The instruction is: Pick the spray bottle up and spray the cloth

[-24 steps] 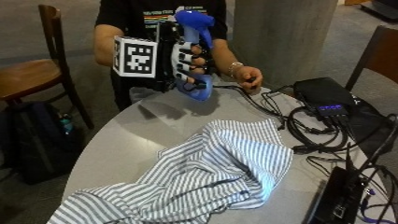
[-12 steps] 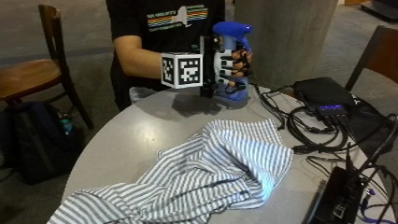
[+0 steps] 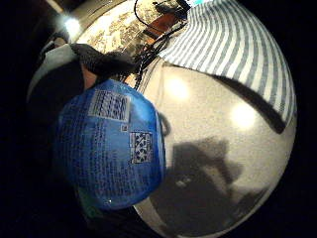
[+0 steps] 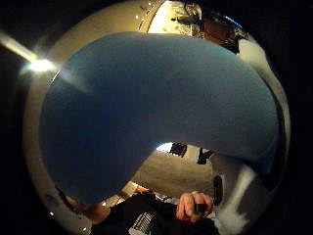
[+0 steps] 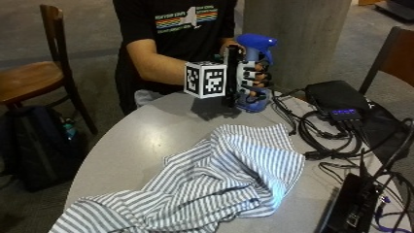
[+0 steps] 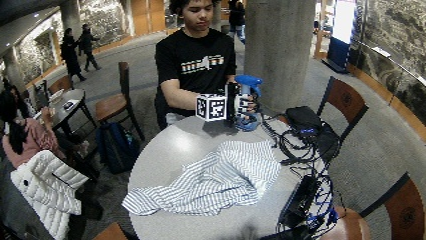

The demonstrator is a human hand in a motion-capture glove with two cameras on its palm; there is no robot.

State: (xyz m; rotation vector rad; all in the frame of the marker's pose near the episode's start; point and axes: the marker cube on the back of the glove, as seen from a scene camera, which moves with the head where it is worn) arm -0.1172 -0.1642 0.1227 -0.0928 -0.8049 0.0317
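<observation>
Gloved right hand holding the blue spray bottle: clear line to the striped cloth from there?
Probably yes. The gloved right hand grips the blue plastic spray bottle upright over the far edge of the round grey table. The blue-and-white striped cloth lies spread below and nearer the camera, with only bare tabletop between. The black cables lie off to one side.

Glossy blue plastic spray bottle (image 5: 254,73) with a paper-look printed label, held by black knit-fabric gloved right hand (image 5: 249,77); soft wrinkled striped woven cloth (image 5: 213,184); smooth grey table (image 5: 148,141) with slight sheen; polished wood chair (image 5: 32,77); rough concrete pillar (image 5: 294,39).
</observation>
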